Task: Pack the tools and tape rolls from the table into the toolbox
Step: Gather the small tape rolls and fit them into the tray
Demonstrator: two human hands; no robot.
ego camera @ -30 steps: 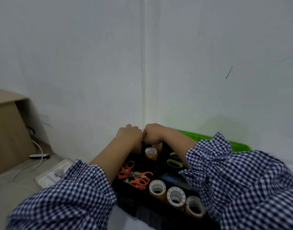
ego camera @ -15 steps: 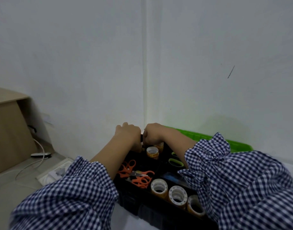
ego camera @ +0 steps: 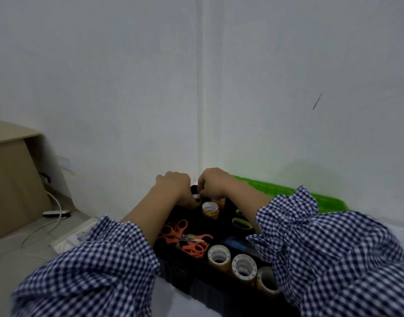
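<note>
hands: 2 [ego camera: 176, 187] [ego camera: 213, 184] | orange scissors: 2 [ego camera: 173, 229] [ego camera: 196, 245] | tape rolls near the wrists: 3 [ego camera: 219, 258] [ego camera: 244, 268] [ego camera: 267, 281] | tape roll just below the hands: 1 [ego camera: 210, 209] | toolbox: 1 [ego camera: 185, 280]

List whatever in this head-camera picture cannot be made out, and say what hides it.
- What the left hand and right hand are working on at the far end of the toolbox: curled fingers cover it.
- The toolbox's right side: behind the right checked sleeve.
- The third tape roll in the near row: partly under that sleeve.
- The green tray: its contents are out of sight behind arm and sleeve.
</note>
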